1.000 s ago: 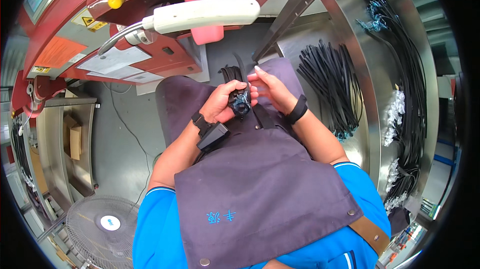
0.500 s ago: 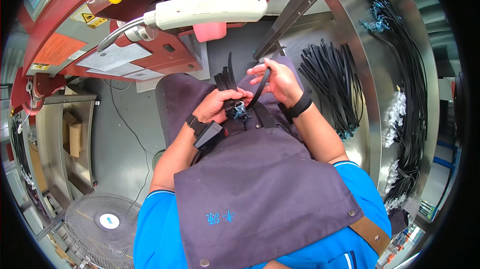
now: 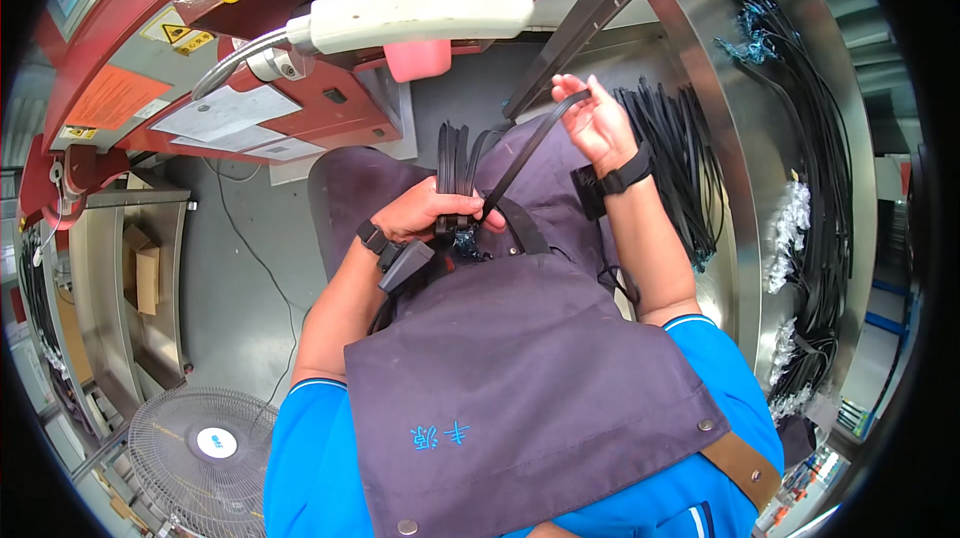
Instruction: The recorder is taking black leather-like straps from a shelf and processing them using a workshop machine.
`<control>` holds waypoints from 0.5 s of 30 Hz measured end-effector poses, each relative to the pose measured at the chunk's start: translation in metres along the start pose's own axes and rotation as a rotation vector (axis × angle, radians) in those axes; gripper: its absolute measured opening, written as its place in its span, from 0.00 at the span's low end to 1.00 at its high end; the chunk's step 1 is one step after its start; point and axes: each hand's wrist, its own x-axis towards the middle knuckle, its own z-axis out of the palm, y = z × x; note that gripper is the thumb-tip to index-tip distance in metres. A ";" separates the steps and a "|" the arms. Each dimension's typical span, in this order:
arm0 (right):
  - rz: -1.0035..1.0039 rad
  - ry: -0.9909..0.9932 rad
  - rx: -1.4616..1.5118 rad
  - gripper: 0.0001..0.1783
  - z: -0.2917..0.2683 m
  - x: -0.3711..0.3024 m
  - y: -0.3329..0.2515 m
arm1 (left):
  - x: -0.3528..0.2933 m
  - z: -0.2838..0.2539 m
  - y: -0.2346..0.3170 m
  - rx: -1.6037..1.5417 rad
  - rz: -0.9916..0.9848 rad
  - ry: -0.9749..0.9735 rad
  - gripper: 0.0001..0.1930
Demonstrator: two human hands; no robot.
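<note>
Above my lap, my left hand (image 3: 432, 210) is closed around a bundle of thin black flat strips (image 3: 456, 156). The strips fan upward past its fingers, and a bluish tangled end (image 3: 466, 242) pokes out below. One single black strip (image 3: 532, 148) runs from the left hand's fingertips up and right to my right hand (image 3: 600, 126). There, its end lies pinched between thumb and fingers, the other fingers loosely curled. Both wrists carry black bands with small devices.
A metal tray on the right holds a pile of black strips (image 3: 680, 173). Farther right, longer black strips (image 3: 825, 148) with blue and white ends lie along a metal trough. Ahead stands a red machine (image 3: 350, 113) with a white lamp (image 3: 420, 18). A fan (image 3: 215, 468) stands lower left.
My right hand has moved up and right, drawing the single strip out straighter and longer from the bundle. The left hand has shifted slightly left and lower, its fingers still around the strips.
</note>
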 end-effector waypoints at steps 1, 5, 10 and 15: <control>-0.022 0.059 0.012 0.25 -0.002 0.005 -0.005 | -0.002 0.003 0.003 -0.010 0.009 -0.005 0.08; 0.000 0.124 -0.061 0.25 -0.009 0.014 -0.005 | -0.003 0.019 0.011 -0.182 0.033 -0.031 0.07; 0.266 0.053 -0.426 0.28 0.004 -0.022 0.043 | 0.006 0.040 0.020 -0.363 0.082 0.057 0.10; 0.682 -0.370 -0.208 0.28 0.011 -0.048 0.070 | 0.018 0.046 -0.002 -0.320 0.031 0.035 0.18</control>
